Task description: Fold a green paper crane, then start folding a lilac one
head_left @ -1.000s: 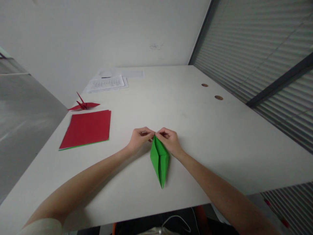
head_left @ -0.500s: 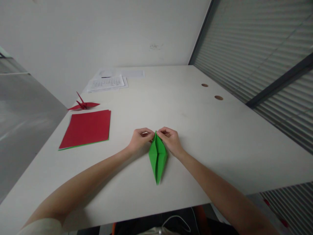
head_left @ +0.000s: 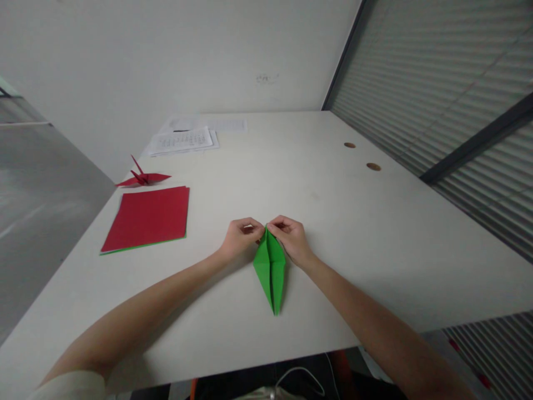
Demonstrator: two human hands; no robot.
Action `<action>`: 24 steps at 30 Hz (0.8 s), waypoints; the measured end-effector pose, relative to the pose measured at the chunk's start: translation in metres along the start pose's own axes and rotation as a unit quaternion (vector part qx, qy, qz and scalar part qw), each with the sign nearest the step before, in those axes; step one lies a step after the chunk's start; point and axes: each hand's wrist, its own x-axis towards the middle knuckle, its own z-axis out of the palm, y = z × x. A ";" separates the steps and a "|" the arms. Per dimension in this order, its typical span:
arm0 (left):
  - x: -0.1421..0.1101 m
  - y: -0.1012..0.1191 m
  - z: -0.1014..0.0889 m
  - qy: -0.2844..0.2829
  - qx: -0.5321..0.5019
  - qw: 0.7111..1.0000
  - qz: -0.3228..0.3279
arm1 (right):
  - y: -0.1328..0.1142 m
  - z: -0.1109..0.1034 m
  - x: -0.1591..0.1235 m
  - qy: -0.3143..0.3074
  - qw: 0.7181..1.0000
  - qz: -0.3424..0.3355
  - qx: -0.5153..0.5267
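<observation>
A green sheet of origami paper [head_left: 270,266], folded into a long diamond with a slit down its lower half, lies on the white table in front of me. My left hand [head_left: 242,238] pinches its top point from the left, thumb against forefinger. From the right, my right hand [head_left: 290,236] pinches the same top point, the two thumbs almost meeting. The fingertips partly cover the tip of the paper. The two lower points of the diamond lie close together, aimed toward me.
On the left lies a stack of square paper [head_left: 150,219], red on top with a green edge below. Behind it stands a folded red paper crane [head_left: 144,178]. Printed sheets [head_left: 183,141] lie at the back left. Two round holes [head_left: 373,166] pierce the table near the blinds [head_left: 437,83].
The lower points of the green folded paper have swung slightly to the right. Both hands keep their pinch at the top, almost unmoved.
</observation>
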 end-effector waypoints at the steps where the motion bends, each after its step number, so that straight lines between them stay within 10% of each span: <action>1: 0.000 0.000 0.000 -0.001 -0.001 1.000 0.000 | 0.000 0.000 0.000 0.000 1.000 0.002 0.002; 24: -0.007 -0.002 0.006 -0.103 0.011 0.994 -0.022 | 0.008 0.000 0.001 0.041 0.990 -0.114 -0.077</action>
